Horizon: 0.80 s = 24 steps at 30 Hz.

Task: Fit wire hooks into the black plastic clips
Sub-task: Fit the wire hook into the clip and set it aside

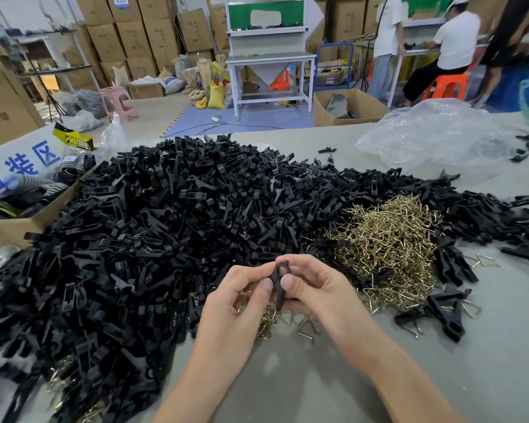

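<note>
Where hands [235,303] [315,290] meet, clip [276,276] pinched between them

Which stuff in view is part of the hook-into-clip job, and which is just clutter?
Job:
- single black plastic clip, pinched by left hand and right hand
- heap of black plastic clips
- pile of brass-coloured wire hooks

Lying about:
- crumpled clear plastic bag
- open cardboard box at the table's left edge
- pink plastic stool on the floor

big blue 包装区 on the white sign [22,160] at my left, yellow-and-black tag [74,138] starting PRO, rest too blurry for me, prints on the cardboard boxes [129,35] unreadable
</note>
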Available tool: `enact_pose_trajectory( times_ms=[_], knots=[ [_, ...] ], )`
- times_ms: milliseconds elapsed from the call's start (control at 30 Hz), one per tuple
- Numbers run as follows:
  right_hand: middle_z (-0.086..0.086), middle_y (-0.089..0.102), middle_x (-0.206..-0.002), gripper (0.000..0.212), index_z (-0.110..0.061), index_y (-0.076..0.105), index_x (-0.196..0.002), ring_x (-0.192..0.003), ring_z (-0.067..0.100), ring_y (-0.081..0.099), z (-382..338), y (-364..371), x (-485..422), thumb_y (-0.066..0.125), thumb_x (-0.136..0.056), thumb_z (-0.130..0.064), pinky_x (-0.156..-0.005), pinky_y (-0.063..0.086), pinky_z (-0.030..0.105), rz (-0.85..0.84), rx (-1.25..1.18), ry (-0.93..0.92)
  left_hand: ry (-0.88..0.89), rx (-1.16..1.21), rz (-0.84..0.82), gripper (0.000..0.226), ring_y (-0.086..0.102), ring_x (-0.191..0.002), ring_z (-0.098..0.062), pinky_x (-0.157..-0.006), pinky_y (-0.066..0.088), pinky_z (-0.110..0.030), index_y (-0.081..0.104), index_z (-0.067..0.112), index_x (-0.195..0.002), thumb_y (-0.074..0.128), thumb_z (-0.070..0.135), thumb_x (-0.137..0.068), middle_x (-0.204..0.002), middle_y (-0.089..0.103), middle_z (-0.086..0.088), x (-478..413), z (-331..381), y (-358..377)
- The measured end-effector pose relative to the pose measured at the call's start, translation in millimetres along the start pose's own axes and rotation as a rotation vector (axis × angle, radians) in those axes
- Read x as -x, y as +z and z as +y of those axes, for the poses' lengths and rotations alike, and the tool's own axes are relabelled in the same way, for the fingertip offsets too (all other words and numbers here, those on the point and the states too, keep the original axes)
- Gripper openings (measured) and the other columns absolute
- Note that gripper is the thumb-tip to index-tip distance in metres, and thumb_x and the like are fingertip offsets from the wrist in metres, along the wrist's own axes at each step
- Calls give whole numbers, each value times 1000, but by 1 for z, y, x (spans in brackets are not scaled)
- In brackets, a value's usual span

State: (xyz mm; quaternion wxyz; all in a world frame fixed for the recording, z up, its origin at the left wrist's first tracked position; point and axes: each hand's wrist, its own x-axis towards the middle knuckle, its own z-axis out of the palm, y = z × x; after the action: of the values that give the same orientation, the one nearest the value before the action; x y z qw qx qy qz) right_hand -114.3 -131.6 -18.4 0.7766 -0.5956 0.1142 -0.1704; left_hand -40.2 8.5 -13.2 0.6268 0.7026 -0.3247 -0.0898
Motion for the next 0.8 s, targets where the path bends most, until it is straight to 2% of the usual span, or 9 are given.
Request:
enact_pose_trajectory(
  times_ms=[133, 233, 267, 333, 400, 500, 633, 733, 800],
  knots=[
    [5, 73, -110, 23, -25, 73, -100, -97, 20, 69, 0, -2, -1, 76, -78, -28, -88, 60, 37, 40, 0, -30, -13, -83, 3, 34, 64, -101, 1, -80, 44, -6, 63, 46, -119, 57, 19, -99, -108, 69, 24, 0, -1, -4],
    [6, 72, -101, 20, -25, 74, -93, -93, 20, 71, -5, -7, -4, 77, -73, -29, -77, 59, 28, 140, -128, -60, 90, -412, 35, 19, 59, -103, -2, -84, 45, -16, 60, 41, -116, 53, 37, -99, -106, 64, 25, -3, -8, -17],
    [7, 71, -98, 20, -23, 74, -91, -90, 20, 71, -7, -9, -5, 77, -72, -27, -73, 59, 26, 167, -186, -57, 153, -588, -16, 19, 55, -104, -1, -89, 42, -20, 61, 39, -114, 50, 43, -99, -104, 61, 25, -4, -10, -22],
    [10, 70, -98, 20, -22, 75, -91, -85, 20, 69, -10, -13, -6, 76, -72, -26, -68, 58, 25, 194, -260, -49, 210, -849, -194, 34, 47, -106, 1, -100, 34, -28, 64, 39, -113, 42, 57, -94, -105, 55, 26, -3, -16, -30],
    [11, 70, -98, 21, -26, 79, -92, -85, 20, 64, -11, -15, -6, 76, -72, -28, -68, 58, 25, 203, -274, -46, 197, -948, -328, 47, 44, -111, 0, -109, 27, -31, 64, 41, -117, 38, 68, -89, -109, 52, 24, -3, -21, -32],
    [9, 70, -98, 28, -28, 80, -101, -87, 20, 61, -11, -15, -5, 74, -74, -30, -69, 57, 25, 215, -246, -40, 187, -936, -356, 45, 45, -112, 0, -111, 22, -27, 65, 40, -116, 41, 68, -89, -108, 54, 24, -5, -22, -33],
    [8, 69, -100, 37, -28, 79, -104, -88, 19, 62, -11, -12, -5, 79, -68, -38, -69, 56, 24, 209, -222, -41, 191, -844, -272, 34, 45, -105, 7, -106, 17, -14, 64, 39, -110, 45, 60, -92, -102, 60, 27, -6, -20, -31],
    [9, 71, -100, 35, -27, 78, -105, -86, 18, 64, -12, -12, -5, 77, -71, -37, -68, 55, 24, 195, -248, -34, 192, -787, -189, 35, 50, -106, 5, -105, 28, -20, 65, 35, -114, 43, 54, -94, -106, 62, 28, -6, -19, -29],
    [9, 72, -100, 30, -27, 79, -104, -85, 17, 66, -13, -12, -5, 75, -75, -33, -68, 55, 25, 189, -271, -23, 172, -676, -118, 36, 52, -109, 4, -98, 37, -19, 65, 36, -115, 43, 53, -93, -108, 62, 29, -6, -18, -28]
  ],
)
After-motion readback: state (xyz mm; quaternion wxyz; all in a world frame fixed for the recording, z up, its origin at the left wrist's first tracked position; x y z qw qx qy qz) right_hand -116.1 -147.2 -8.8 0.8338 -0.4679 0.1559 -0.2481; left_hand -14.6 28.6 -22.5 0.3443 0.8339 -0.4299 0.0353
